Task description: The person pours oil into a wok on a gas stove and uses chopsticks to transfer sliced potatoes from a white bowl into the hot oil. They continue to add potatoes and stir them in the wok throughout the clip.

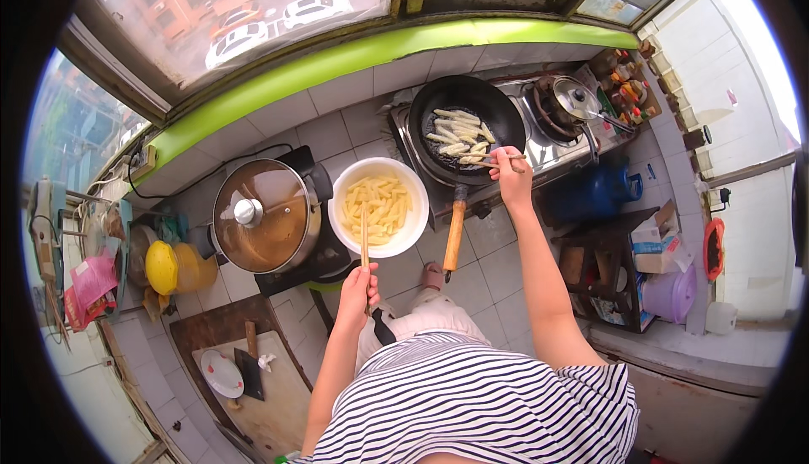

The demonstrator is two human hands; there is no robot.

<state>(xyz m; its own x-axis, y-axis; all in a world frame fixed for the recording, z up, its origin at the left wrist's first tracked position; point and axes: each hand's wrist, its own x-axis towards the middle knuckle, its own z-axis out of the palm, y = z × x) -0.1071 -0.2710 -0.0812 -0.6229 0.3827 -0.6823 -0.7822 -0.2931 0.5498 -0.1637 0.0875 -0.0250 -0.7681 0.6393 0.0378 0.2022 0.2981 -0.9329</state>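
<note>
My left hand (359,294) grips a pair of wooden chopsticks (364,236), whose tips reach into the potato strips (385,206) in a white bowl (417,231). With my right hand (510,176) I hold another pair of chopsticks (485,157), their tips at the near side of several pale, coated-looking strips (464,128). Those strips lie in oil in a black wok (430,97) on the gas stove (537,164). The wok's wooden handle (454,236) points toward me, between my two hands.
A large pot with a glass lid (262,217) stands left of the bowl. Right of the wok, a small lidded pan (576,97) sits near seasoning bottles (632,94). A cleaver (249,372) and a plate (221,373) lie on a cutting board (284,401) at lower left. A blue gas cylinder (584,195) is below the stove.
</note>
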